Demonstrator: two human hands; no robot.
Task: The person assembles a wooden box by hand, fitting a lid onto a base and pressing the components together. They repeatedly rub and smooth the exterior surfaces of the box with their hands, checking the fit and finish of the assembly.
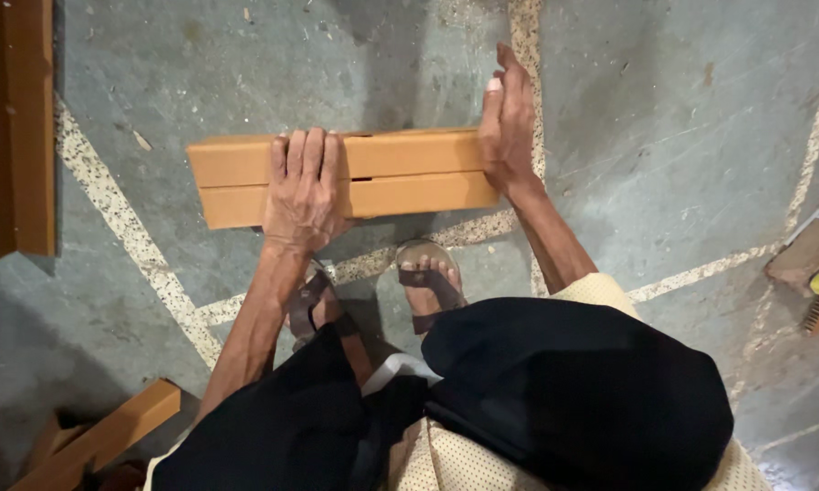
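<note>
A long, narrow brown cardboard box (409, 173) lies on the floor in front of my feet, with a seam between its two flaps running along its length. My left hand (304, 186) lies flat on top of it near the middle, fingers together and pointing away from me. Pressed against the box's right end is my right hand (508, 123), held upright with straight fingers. Neither hand grips around the box.
Grey concrete floor (682, 118) with pale speckled lines. My sandalled feet (428, 282) stand just behind the box. More brown cardboard pieces lie at the far left (19, 127) and lower left (100, 441). A block with a yellow item and a brush (818, 268) sits at the right edge.
</note>
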